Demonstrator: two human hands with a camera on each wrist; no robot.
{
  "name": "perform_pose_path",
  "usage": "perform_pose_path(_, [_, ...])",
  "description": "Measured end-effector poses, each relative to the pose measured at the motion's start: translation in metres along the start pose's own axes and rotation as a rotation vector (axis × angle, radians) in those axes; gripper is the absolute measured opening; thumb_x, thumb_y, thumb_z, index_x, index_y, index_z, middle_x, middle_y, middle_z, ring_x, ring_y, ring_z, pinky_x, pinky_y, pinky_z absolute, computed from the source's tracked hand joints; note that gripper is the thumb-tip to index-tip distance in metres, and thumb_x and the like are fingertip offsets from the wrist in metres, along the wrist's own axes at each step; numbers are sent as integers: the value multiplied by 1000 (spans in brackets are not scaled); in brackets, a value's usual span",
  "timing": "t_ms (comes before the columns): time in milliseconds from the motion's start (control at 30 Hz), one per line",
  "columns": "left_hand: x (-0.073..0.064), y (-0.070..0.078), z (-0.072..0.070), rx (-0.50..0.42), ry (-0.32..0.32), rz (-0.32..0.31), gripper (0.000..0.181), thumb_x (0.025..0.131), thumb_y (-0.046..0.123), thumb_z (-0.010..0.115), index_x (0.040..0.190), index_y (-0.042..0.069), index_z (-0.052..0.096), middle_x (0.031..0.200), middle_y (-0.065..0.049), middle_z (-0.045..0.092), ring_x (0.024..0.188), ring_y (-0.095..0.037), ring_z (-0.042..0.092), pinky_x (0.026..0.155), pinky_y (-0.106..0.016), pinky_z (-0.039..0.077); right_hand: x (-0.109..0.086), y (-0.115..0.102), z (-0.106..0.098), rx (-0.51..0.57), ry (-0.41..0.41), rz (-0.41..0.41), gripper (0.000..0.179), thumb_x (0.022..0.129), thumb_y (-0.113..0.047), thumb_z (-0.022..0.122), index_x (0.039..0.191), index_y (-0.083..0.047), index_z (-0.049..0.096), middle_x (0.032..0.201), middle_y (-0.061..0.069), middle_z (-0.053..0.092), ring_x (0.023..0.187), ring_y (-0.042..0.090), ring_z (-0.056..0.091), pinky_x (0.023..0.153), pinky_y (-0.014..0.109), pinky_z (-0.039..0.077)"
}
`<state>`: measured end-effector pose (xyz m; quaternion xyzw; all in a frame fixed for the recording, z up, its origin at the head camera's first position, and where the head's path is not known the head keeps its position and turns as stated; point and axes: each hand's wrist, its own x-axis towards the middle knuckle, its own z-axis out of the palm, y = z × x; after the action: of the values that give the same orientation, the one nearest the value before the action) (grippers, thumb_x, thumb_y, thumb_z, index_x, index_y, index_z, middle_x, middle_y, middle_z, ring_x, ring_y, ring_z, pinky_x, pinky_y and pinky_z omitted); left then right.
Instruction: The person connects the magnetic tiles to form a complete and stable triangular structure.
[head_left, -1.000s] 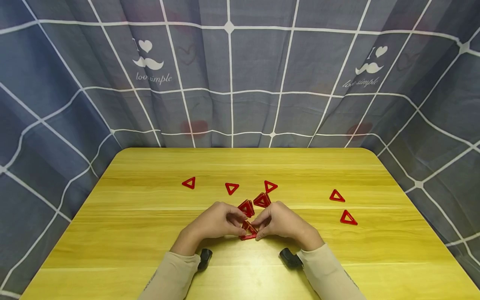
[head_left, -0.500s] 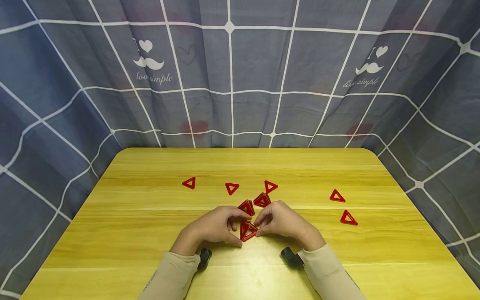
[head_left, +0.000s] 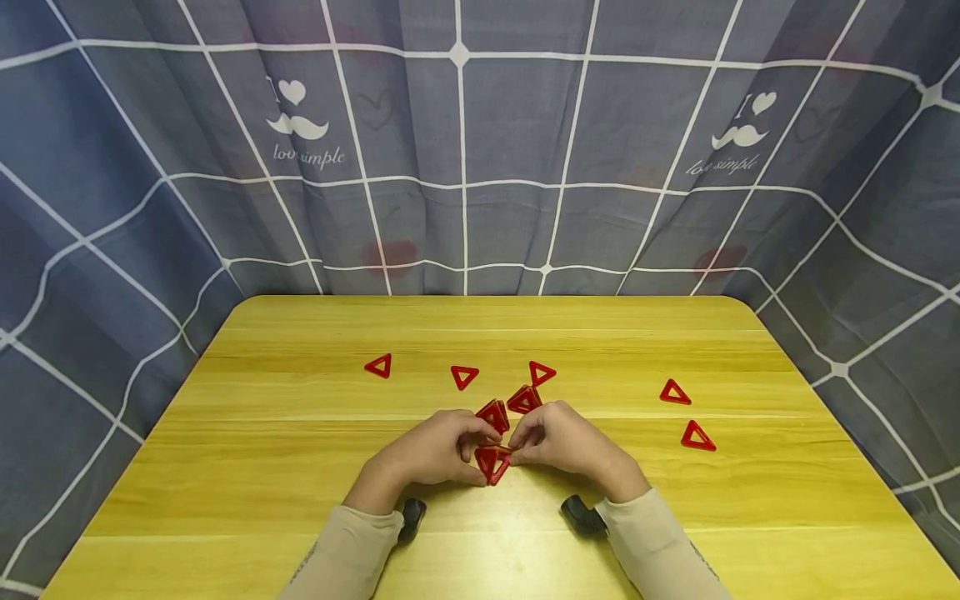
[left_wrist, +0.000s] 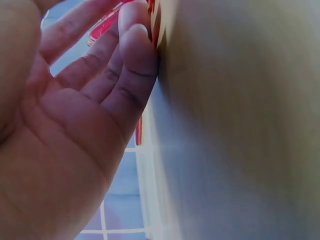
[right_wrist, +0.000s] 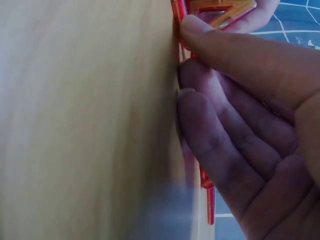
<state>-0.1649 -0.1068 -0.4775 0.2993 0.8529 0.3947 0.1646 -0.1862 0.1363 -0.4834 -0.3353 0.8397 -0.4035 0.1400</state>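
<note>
In the head view, a small cluster of joined red triangle tiles (head_left: 485,461) sits between both hands, one corner toward the person. My left hand (head_left: 431,450) curls round its left side, thumb low and fingers at its far edge. My right hand (head_left: 573,446) pinches its right corner between thumb and fingers. The left wrist view shows part of a red triangle tile (left_wrist: 103,29) behind the fingers. In the right wrist view the thumb presses a corner of an orange-red tile (right_wrist: 240,14), low over the tabletop. Most contact points of the left hand are hidden.
Two red pyramid shapes stand just beyond the hands, a left pyramid (head_left: 492,414) and a right pyramid (head_left: 524,400). Loose red triangles lie farther out, including a far-left triangle (head_left: 379,366) and a right-hand triangle (head_left: 697,436). A checked curtain (head_left: 510,225) borders the wooden table (head_left: 247,467).
The tile cluster has turned, so a corner rather than a flat edge faces the person, and it has shifted slightly left. My left thumb and fingers spread apart, then came back against it.
</note>
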Motion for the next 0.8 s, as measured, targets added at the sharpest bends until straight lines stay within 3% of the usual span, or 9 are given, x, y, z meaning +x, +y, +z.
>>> perform_pose_path(233, [0,1,0,15,9,-5,35,80,16,87,113,13,74,84,3,62,66,-7,52,58,-24,46,0,0,2,-11,4,3,7,85,-14,83,83,-13,77,76,-10,70,67,5,63,63,26,54])
perform_pose_path(433, [0,1,1,2,31,-32,21,81,17,87,95,17,72,80,5,63,66,-7,54,59,-25,47,1,-1,2,-24,12,24,7,86,-16,82,83,-15,76,75,-9,70,66,4,63,63,26,54])
perform_pose_path(567, [0,2,1,16,37,-47,23,78,19,89,87,18,69,77,4,62,66,-8,54,59,-26,46,1,-1,2,-21,14,26,7,86,-16,82,83,-14,76,75,-8,70,66,5,63,63,26,53])
perform_pose_path(700, [-1,2,0,-4,26,-52,32,75,19,92,91,16,64,80,1,62,66,-10,53,59,-25,45,1,-1,2,-20,14,22,8,86,-17,82,83,-13,76,75,-9,69,67,5,62,63,26,53])
perform_pose_path(800, [-2,3,0,-31,8,-49,42,73,15,93,103,14,63,84,-2,62,67,-10,52,60,-25,46,0,-1,1,-19,10,26,8,86,-17,82,84,-13,76,76,-10,69,68,6,63,64,27,53])
